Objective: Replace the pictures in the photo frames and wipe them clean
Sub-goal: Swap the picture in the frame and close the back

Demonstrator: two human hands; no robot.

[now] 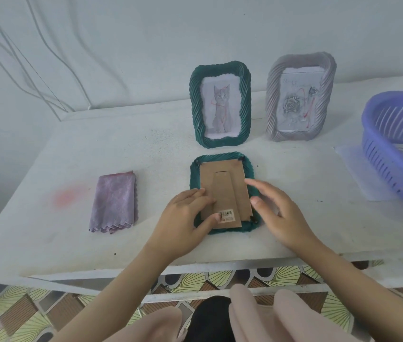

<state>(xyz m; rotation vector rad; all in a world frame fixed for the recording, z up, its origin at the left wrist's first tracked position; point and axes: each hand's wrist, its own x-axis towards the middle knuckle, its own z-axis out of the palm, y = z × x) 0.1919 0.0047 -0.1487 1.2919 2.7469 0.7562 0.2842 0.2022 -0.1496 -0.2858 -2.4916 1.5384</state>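
Observation:
A green twisted-rim photo frame [222, 160] lies face down in the middle of the table, its brown cardboard back [222, 191] with a barcode sticker facing up. My left hand [183, 220] rests on the back's left side, fingers flat and thumb by the sticker. My right hand [277, 213] hovers at the frame's right edge with fingers spread and relaxed. Behind it stand a green frame [220, 104] with a cat picture and a grey frame [300, 97] with a rose drawing. A folded purple cloth [114, 202] lies to the left.
A blue slotted plastic basket [397, 144] sits at the right on a white sheet of paper [358, 174], with paper inside it. The white table [47, 230] ends close to my body. White cables run along the wall at the back left.

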